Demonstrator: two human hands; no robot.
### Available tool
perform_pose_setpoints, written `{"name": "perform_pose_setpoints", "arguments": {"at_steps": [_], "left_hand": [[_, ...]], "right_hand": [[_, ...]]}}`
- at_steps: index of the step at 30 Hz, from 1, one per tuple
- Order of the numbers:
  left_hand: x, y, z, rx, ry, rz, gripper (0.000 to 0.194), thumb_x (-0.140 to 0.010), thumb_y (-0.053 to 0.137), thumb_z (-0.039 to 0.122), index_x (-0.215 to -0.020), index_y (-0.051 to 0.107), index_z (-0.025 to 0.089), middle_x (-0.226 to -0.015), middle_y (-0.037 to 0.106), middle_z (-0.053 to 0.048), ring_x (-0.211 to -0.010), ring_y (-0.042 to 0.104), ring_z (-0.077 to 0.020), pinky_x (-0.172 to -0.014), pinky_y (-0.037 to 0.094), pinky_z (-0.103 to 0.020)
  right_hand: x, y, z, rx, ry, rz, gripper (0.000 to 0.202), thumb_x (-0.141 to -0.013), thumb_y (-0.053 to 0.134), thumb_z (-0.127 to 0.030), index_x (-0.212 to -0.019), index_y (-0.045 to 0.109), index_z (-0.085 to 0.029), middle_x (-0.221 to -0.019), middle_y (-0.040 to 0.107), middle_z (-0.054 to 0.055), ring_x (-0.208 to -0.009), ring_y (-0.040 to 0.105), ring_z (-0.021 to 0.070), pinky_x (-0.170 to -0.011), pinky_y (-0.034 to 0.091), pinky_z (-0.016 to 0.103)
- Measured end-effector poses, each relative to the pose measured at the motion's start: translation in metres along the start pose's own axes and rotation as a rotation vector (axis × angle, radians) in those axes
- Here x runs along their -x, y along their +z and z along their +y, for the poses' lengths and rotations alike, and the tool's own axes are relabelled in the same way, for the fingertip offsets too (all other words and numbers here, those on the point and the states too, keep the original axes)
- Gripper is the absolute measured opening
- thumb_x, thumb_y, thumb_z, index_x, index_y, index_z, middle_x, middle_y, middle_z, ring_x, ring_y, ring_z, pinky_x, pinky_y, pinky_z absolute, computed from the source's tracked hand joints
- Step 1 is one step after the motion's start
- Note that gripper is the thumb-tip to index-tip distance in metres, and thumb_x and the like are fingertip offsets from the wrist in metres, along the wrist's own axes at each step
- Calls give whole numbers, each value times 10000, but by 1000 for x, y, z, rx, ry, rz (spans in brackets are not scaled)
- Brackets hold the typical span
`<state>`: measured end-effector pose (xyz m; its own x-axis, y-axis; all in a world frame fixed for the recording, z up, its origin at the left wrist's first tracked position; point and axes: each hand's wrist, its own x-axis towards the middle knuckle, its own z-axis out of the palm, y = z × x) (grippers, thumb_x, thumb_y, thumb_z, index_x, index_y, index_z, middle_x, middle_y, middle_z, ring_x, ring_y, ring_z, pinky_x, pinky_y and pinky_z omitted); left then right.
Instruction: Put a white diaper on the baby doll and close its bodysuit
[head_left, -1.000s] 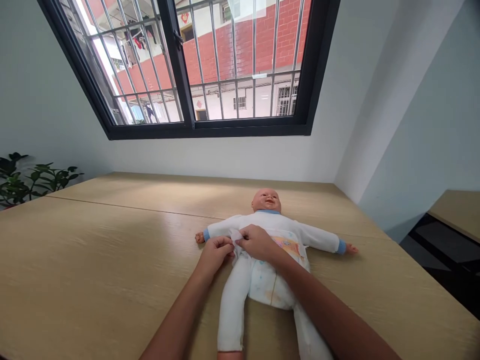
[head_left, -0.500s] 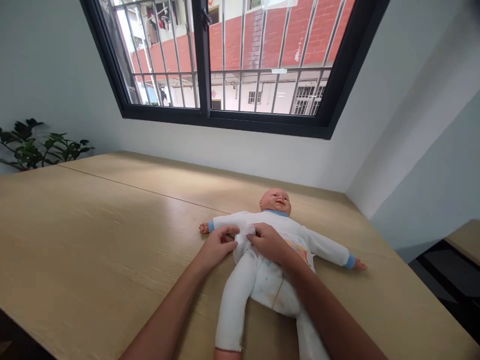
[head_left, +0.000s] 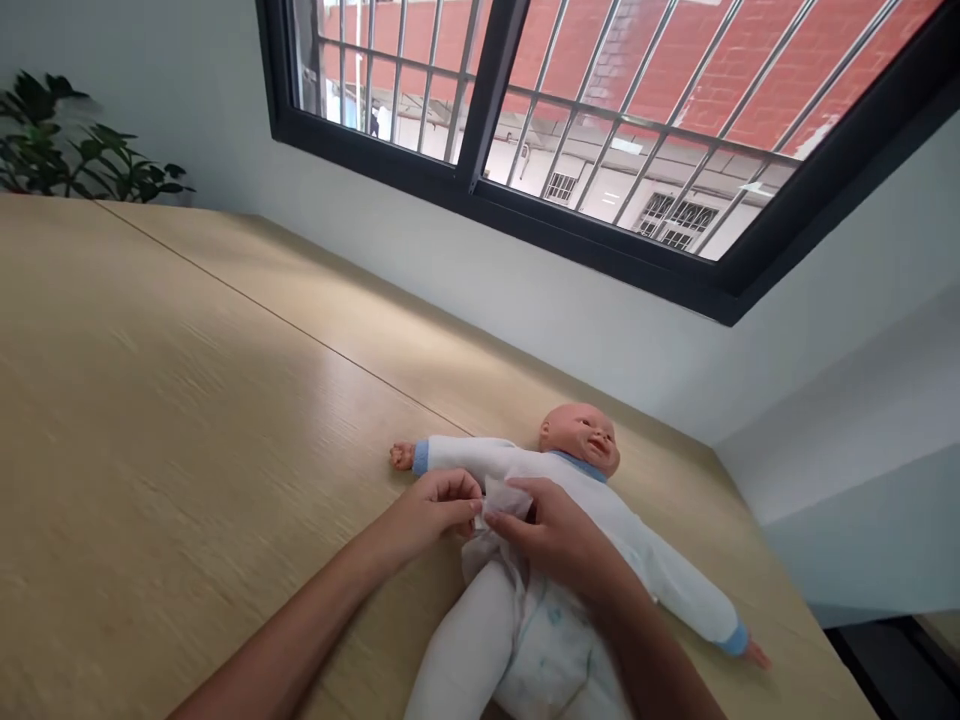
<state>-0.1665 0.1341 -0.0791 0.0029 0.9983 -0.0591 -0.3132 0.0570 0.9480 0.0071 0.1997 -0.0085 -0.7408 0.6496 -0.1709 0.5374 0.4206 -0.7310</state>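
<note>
A baby doll [head_left: 577, 440] in a white outfit with blue cuffs and collar lies on its back on the wooden table, arms spread. Around its hips is a white diaper [head_left: 555, 645] with a faint print. At the side of the doll's waist, my left hand [head_left: 442, 505] pinches the edge of the diaper's white side tab. My right hand [head_left: 551, 525] grips the same thin white material from the other side, thumb and fingers closed on it. Parts of the diaper's front are hidden under my right hand and forearm.
The pale wooden table [head_left: 225, 420] has a seam running across it. Behind it stand a wall and a dark-framed window [head_left: 480, 190] with bars. A green plant [head_left: 90, 150] is at the far left, and a dark piece of furniture [head_left: 900, 655] at the lower right.
The view has tilted and turned downward, so the doll appears closer. Both hands stay at the doll's waist, and the white tab between them now stands up more.
</note>
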Motion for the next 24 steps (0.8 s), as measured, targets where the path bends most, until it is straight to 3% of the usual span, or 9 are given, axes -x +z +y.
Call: {"name": "perform_pose_setpoints", "arguments": {"at_steps": [3, 11, 18, 24], "left_hand": [[-3, 2, -1, 140, -113, -20, 181, -617, 756, 292, -669, 635, 167, -627, 601, -4, -591, 535, -137, -608, 413, -263], [-1, -2, -2, 247, -223, -52, 155, -666, 735, 268, -683, 622, 162, -652, 622, -24, -586, 511, -128, -605, 404, -261], [5, 1, 3, -112, -72, -145, 110, -790, 674, 295, -798, 653, 187, -726, 558, 17, -675, 488, -123, -620, 385, -230], [2, -7, 2, 39, -94, -58, 192, -785, 690, 308, -729, 616, 140, -733, 579, -5, -728, 530, -127, -707, 428, -246]], "right_hand": [[-5, 4, 8, 34, -4, 66, 188, -839, 519, -258, -670, 551, -181, -610, 476, -28, -592, 393, 115, -532, 281, 256], [-8, 4, 19, -135, 95, 5, 196, -843, 472, -286, -687, 541, -190, -590, 475, -25, -533, 440, 117, -495, 330, 242], [-9, 3, 18, -212, 76, 22, 197, -842, 506, -315, -702, 536, -179, -571, 453, -41, -521, 440, 109, -487, 370, 231], [-9, 3, 17, -230, 90, 6, 228, -860, 504, -345, -697, 513, -185, -563, 451, -46, -509, 422, 108, -483, 356, 240]]}}
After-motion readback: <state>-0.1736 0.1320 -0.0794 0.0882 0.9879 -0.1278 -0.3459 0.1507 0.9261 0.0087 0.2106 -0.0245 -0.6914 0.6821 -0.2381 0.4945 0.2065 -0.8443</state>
